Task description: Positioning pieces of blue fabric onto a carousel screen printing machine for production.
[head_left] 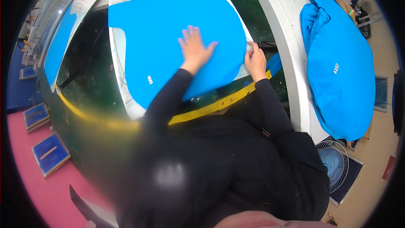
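A large bright blue cut fabric piece [160,21] lies flat on a white board [119,63], whose drawn lines show along its margins. My left hand [194,50] rests open on the middle of the fabric, palm down with fingers spread. At the right edge of the fabric, my right hand [256,63] is closed, thumb and fingers pinching the border there; the fingertips are partly hidden. A small white label [149,80] sits on the fabric's lower left part.
A curved yellow rail [206,110] runs between me and the board. To the right, a heap of blue fabric [344,67] lies on a white stand [282,38], with a fan [334,164] below. Another board with blue fabric [61,44] stands left. Framed blue screens [52,164] lie on pink flooring.
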Demonstrator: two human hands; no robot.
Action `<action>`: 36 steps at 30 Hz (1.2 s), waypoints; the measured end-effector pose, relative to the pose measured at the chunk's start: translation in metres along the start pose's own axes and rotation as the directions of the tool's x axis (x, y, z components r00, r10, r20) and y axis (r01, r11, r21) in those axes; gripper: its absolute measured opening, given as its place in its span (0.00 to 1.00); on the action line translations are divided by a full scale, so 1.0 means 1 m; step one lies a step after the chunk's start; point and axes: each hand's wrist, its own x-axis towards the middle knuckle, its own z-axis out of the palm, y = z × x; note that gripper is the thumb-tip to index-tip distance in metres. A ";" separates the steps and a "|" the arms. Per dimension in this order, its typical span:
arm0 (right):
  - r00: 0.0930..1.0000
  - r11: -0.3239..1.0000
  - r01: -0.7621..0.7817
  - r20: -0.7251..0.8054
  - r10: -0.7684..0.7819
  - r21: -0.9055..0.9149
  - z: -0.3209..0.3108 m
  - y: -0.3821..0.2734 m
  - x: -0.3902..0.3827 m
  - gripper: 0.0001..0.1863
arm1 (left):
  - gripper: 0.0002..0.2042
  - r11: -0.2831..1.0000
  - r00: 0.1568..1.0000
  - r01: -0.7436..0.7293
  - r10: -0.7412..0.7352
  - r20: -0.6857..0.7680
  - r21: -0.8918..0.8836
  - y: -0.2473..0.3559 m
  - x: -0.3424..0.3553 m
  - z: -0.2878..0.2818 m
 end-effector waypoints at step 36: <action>0.980 0.615 0.166 0.059 -0.191 -0.771 -0.263 0.007 -0.040 0.09 | 0.14 0.325 0.826 -0.294 0.559 -0.069 -0.899 0.186 -0.076 -0.071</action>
